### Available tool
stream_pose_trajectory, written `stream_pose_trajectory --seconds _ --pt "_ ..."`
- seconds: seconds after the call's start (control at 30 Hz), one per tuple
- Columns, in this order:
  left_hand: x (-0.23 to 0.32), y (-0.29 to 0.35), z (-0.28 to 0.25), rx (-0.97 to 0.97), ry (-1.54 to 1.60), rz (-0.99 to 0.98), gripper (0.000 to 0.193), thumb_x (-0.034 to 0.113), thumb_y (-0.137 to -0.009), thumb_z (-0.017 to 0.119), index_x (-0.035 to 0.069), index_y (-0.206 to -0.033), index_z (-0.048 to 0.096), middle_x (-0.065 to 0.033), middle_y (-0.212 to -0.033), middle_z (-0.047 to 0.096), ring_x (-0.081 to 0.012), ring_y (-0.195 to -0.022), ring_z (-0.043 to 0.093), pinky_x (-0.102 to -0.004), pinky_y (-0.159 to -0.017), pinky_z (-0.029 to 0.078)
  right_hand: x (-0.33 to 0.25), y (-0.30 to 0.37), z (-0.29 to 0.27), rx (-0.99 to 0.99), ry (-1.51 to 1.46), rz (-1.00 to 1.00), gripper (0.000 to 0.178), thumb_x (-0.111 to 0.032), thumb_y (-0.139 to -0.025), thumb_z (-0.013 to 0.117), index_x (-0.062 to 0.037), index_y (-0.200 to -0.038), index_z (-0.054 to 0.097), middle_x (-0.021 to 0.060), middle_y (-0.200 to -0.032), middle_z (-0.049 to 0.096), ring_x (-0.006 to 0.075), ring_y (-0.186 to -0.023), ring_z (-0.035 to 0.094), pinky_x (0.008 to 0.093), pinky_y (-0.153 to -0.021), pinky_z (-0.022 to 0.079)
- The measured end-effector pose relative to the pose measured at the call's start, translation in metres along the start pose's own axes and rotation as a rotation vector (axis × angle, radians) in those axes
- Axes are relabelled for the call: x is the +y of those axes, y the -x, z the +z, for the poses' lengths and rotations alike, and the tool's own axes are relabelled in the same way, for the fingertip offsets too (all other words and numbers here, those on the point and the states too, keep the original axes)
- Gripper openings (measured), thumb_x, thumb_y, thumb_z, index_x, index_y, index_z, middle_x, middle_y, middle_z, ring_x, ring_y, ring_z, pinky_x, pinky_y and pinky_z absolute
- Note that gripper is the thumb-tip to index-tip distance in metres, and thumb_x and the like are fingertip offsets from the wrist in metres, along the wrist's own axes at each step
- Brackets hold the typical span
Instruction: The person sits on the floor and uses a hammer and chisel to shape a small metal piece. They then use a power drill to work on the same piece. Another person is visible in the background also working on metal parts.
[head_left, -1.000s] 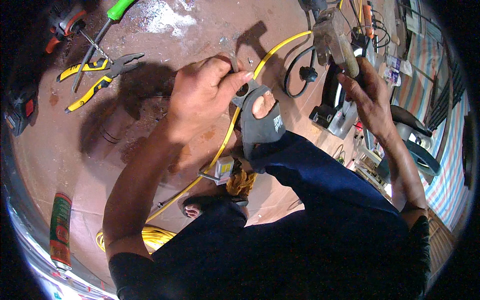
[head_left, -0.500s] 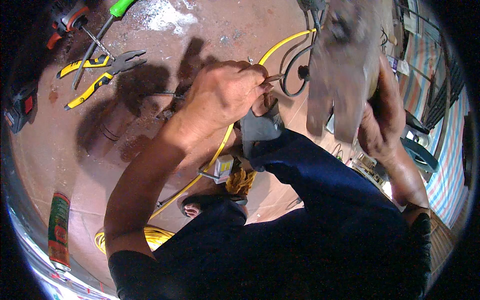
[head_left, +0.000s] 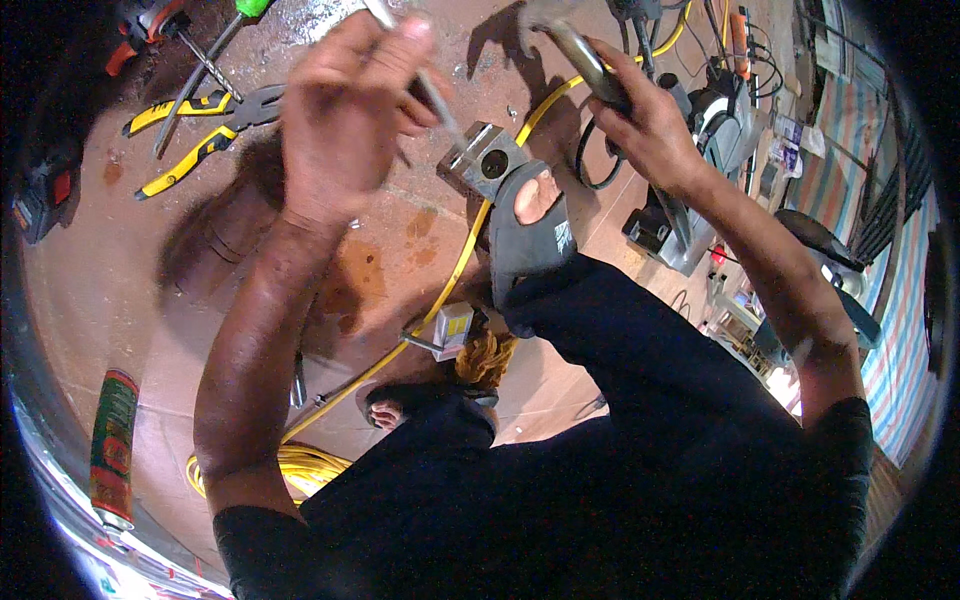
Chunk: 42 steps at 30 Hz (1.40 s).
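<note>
"While the left hand (head_left: 350, 120) pinched that slim metal rod (head_left: 436, 100) between thumb and fingers, what did the right hand (head_left: 645, 125) have?"

"A hammer (head_left: 583, 58). The fingers were wrapped round its handle, and the head, blurred, stood out beyond them. Both hands were closed on what they carried."

"Which step would you have called it?"

"Working the rod against the metal block (head_left: 488, 144) with the hammer, I'd judge. The rod slanted down toward the block and the hammer was well apart from both, so I took it for a moment of lining up rather than of striking."

"And what did the next move call for?"

"A steady left hand, I'd say: the rod's lower end settled firmly on the block, the knuckles clear of the hammer's path."

"Where did the block lie from the grip?"

"On the floor (head_left: 180, 350), beyond the left fingertips and to their right, by the rod's lower end. Neither hand held it. Blur hid whether rod and block touched, but the rod pointed left of the round hole (head_left: 494, 163), not into it."

"Was anything bracing it?"

"A grey sandal (head_left: 525, 240) sat right up against its lower corner; whether it pressed, I couldn't tell. A yellow cable (head_left: 463, 263) ran just beside, and the pliers (head_left: 243, 112) lay well off to the left."
</note>
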<state>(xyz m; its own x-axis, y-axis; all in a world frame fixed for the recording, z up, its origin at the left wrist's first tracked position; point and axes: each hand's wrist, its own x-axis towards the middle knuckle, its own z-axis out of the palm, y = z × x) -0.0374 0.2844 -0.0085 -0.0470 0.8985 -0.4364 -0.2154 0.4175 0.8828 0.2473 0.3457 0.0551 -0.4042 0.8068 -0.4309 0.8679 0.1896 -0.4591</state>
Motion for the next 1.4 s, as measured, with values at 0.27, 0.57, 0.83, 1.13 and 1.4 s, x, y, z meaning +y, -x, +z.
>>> stream_pose_trajectory --seconds 0.27,0.57,0.83,1.13,1.4 --pt "-0.002 -0.021 -0.035 0.061 0.032 0.052 0.029 0.035 -0.100 0.060 0.006 -0.096 0.064 -0.0054 -0.077 0.069 -0.0081 -0.060 0.059 -0.0219 -0.056 0.045 -0.051 0.012 0.003 -0.356 0.413 -0.500 0.044 -0.020 -0.083 0.071 -0.0176 -0.126 0.061 0.0126 -0.113 0.066 0.0321 -0.097 0.069 0.0462 -0.080 0.056" --pt "0.029 -0.003 -0.028 0.030 0.173 0.076 0.023 0.025 -0.101 0.059 0.004 -0.091 0.063 -0.0030 -0.068 0.063 -0.0081 -0.052 0.054 -0.0217 -0.049 0.042 -0.090 -0.013 0.029 -0.791 0.707 -0.286 0.038 -0.032 -0.088 0.067 -0.0140 -0.120 0.060 0.0145 -0.089 0.073 0.0337 -0.091 0.073 0.0494 -0.078 0.055" --pt "0.022 0.000 -0.045 0.051 -0.017 0.152 0.032 0.039 -0.098 0.063 0.007 -0.093 0.066 -0.0041 -0.075 0.068 -0.0081 -0.059 0.058 -0.0220 -0.054 0.043 -0.093 -0.010 0.024 -0.784 0.726 -0.321 0.038 -0.039 -0.089 0.066 -0.0147 -0.119 0.061 0.0154 -0.094 0.073 0.0346 -0.095 0.072 0.0511 -0.078 0.054" --pt "-0.012 -0.007 -0.050 -0.151 -0.735 0.313 0.034 0.030 -0.091 0.059 0.001 -0.105 0.066 -0.0263 -0.094 0.069 -0.0461 -0.093 0.066 -0.0518 -0.085 0.051 -0.097 0.002 -0.015 -0.666 0.655 -0.321 0.034 -0.031 -0.094 0.067 -0.0039 -0.115 0.064 0.0128 -0.090 0.073 0.0288 -0.090 0.072 0.0413 -0.077 0.054" --pt "0.000 -0.001 -0.006 -0.380 -0.684 0.125 0.039 0.033 -0.096 0.058 -0.002 -0.114 0.063 -0.0250 -0.089 0.069 -0.0363 -0.078 0.070 -0.0466 -0.071 0.055 -0.066 0.078 -0.021 -0.195 0.052 0.081 0.052 -0.040 -0.095 0.069 -0.0019 -0.129 0.062 0.0163 -0.106 0.070 0.0249 -0.096 0.070 0.0378 -0.083 0.055"
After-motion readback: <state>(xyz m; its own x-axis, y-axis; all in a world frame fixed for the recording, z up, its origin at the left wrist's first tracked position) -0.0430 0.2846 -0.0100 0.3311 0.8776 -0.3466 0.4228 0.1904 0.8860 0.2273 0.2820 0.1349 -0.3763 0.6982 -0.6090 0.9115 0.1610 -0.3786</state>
